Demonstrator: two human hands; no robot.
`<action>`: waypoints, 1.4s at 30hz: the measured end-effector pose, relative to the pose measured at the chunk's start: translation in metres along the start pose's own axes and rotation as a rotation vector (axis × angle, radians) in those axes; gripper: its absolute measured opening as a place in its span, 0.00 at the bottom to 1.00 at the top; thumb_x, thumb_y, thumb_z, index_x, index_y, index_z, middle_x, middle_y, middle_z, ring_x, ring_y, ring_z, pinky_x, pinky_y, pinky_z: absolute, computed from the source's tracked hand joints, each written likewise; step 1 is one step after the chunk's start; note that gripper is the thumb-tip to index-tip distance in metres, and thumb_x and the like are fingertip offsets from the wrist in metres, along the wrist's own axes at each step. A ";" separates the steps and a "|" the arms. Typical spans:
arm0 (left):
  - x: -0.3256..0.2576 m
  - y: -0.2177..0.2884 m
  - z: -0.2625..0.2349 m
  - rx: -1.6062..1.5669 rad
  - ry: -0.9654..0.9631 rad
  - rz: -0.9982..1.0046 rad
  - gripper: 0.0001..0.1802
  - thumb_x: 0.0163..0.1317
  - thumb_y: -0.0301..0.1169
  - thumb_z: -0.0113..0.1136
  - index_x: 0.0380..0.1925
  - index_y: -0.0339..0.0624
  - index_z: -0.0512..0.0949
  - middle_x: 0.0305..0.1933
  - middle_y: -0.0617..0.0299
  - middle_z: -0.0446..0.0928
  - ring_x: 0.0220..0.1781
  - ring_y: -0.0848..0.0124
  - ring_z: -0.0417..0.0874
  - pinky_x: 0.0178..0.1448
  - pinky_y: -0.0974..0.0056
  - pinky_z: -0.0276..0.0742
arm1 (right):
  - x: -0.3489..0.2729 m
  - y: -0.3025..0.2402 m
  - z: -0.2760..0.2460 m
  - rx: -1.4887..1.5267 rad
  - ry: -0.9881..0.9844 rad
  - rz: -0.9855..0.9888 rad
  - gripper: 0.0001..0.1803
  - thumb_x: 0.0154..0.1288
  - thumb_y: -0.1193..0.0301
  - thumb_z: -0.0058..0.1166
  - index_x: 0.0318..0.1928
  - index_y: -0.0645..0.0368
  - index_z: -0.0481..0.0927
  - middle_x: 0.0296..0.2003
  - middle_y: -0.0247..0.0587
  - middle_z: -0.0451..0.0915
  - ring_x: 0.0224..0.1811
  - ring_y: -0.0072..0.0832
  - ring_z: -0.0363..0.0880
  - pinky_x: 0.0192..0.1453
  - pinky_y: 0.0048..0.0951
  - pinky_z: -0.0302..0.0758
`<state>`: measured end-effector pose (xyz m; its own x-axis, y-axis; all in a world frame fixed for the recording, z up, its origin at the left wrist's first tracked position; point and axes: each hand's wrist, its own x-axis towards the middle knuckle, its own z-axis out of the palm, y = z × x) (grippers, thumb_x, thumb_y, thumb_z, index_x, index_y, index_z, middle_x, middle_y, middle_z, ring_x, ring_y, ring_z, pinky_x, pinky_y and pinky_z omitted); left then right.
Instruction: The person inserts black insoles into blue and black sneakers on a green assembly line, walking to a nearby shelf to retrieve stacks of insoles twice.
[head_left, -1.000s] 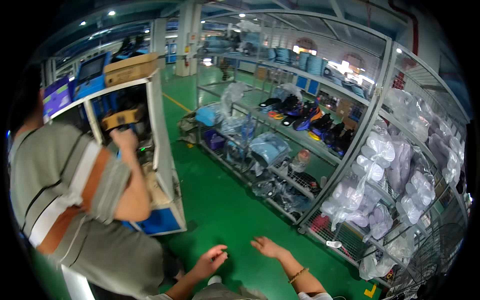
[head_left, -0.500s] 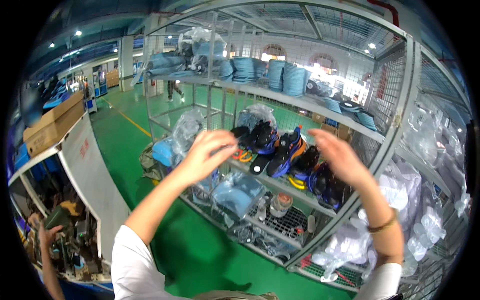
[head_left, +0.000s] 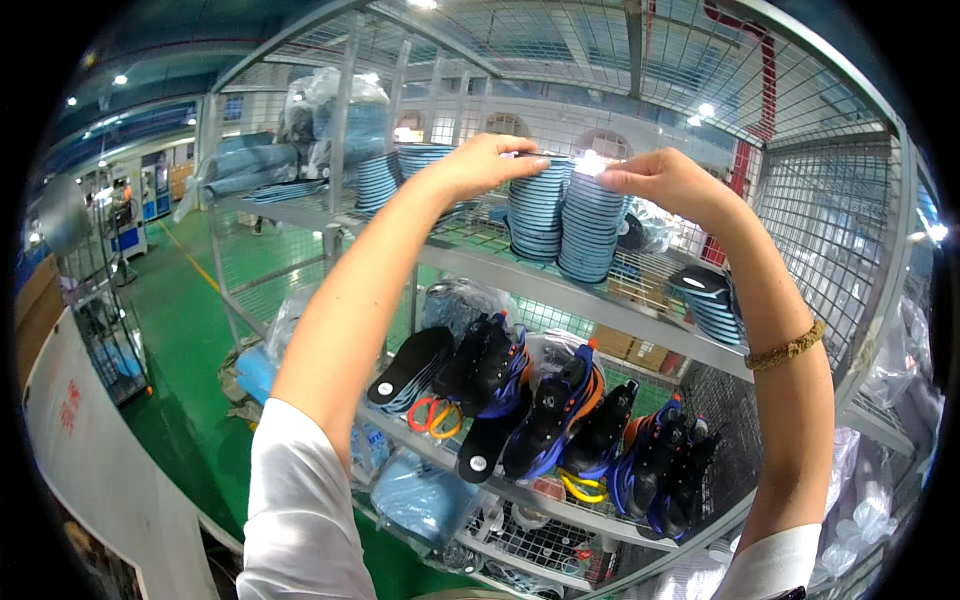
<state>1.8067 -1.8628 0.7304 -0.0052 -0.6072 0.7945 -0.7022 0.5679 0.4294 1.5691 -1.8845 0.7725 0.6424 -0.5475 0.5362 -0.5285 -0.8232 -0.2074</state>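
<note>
Two tall stacks of light-blue insoles stand side by side on the upper shelf. At the top of the left stack (head_left: 536, 218), my left hand (head_left: 485, 168) pinches the uppermost insole (head_left: 540, 158), thumb and fingers closed at its edge. My right hand (head_left: 672, 186) reaches to the top of the right stack (head_left: 590, 232); its thumb and bent fingers close on the top insole there, and the fingertips are partly hidden. More blue insoles (head_left: 377, 184) are piled left of my left hand. A lower pile of dark-topped insoles (head_left: 705, 295) lies below my right forearm.
On the shelf below stand several black, blue and orange shoes (head_left: 548, 425), black insoles (head_left: 415, 362), and red and yellow scissors (head_left: 443, 420). Bagged blue material (head_left: 425, 495) sits lower. A metal post (head_left: 340, 130) and wire mesh (head_left: 830, 220) bound the rack.
Both hands have risen from in front of the shoe shelf to the insole stacks above and closed on their tops. The view has moved closer to the rack.
</note>
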 end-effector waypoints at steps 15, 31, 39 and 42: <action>0.043 -0.042 -0.016 -0.090 -0.184 0.452 0.15 0.61 0.38 0.52 0.39 0.38 0.78 0.34 0.60 0.76 0.37 0.74 0.74 0.41 0.70 0.68 | 0.008 0.001 0.037 -0.409 0.315 -0.328 0.13 0.61 0.66 0.48 0.40 0.62 0.76 0.32 0.44 0.79 0.34 0.38 0.78 0.39 0.30 0.72; -0.053 -0.040 -0.018 -0.480 0.054 0.638 0.10 0.60 0.25 0.51 0.42 0.35 0.73 0.44 0.59 0.68 0.34 0.77 0.74 0.37 0.73 0.73 | -0.063 -0.026 0.065 -0.783 0.647 -0.744 0.17 0.47 0.76 0.59 0.39 0.63 0.72 0.35 0.43 0.75 0.33 0.34 0.75 0.37 0.29 0.69; -0.044 -0.029 -0.008 -1.142 0.000 -0.020 0.09 0.60 0.33 0.52 0.35 0.40 0.73 0.39 0.63 0.74 0.37 0.74 0.75 0.34 0.68 0.72 | -0.032 -0.043 0.065 0.868 0.551 0.439 0.32 0.58 0.49 0.48 0.48 0.64 0.58 0.24 0.41 0.74 0.17 0.26 0.74 0.24 0.24 0.72; -0.035 -0.018 0.000 -1.152 0.175 -0.122 0.08 0.58 0.31 0.56 0.34 0.40 0.74 0.37 0.63 0.75 0.35 0.75 0.76 0.32 0.69 0.72 | -0.018 -0.039 0.065 0.815 0.534 0.361 0.24 0.56 0.61 0.55 0.44 0.66 0.62 0.25 0.39 0.72 0.17 0.23 0.74 0.23 0.20 0.72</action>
<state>1.8192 -1.8516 0.6949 0.1791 -0.6586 0.7309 0.3690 0.7336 0.5706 1.6148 -1.8521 0.7178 0.0855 -0.8076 0.5835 0.0223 -0.5840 -0.8115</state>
